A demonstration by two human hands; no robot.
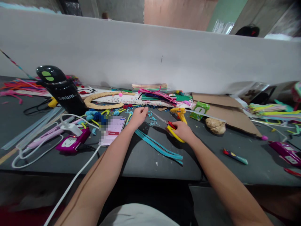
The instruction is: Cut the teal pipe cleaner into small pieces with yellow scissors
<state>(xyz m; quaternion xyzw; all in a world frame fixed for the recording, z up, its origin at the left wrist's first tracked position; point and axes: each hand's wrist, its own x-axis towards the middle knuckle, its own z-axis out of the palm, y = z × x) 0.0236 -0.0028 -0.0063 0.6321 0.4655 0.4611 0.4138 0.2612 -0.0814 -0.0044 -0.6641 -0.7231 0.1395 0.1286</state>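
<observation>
"Where are the scissors [172, 125]?"

"In the right hand [182, 131], above the dark tabletop [150, 166], a little right of the middle of the view. The fingers are curled round the red and yellow handles."

"Which way do they point?"

"The tips point away from the person and to the left, toward the left hand [139, 117]. The long axis runs on a slant, from the yellow loop, near and right, to the tips, far and left. How far apart the blades stand, I can't tell."

"And the left hand?"

"Its fingers are curled in and pressed together, with the fingertips just left of the blade tips. Anything pinched there is too small to make out."

"What lies around them?"

"Small blue clippings [152, 120] are scattered beside the blades. Nearer the person, a few turquoise pipe cleaners [160, 147] lie lengthwise on a slant the other way, from far left to near right. A yellow glue gun [180, 113] rests just beyond the right hand, with a green packet [199, 110] to its right."

"Anything by the left arm?"

"A smartphone [115, 130] lies to its left, screen up. Farther left, a black bottle marked DAWN [67, 95] appears tilted in the view, beyond a purple power adapter [73, 141]."
</observation>
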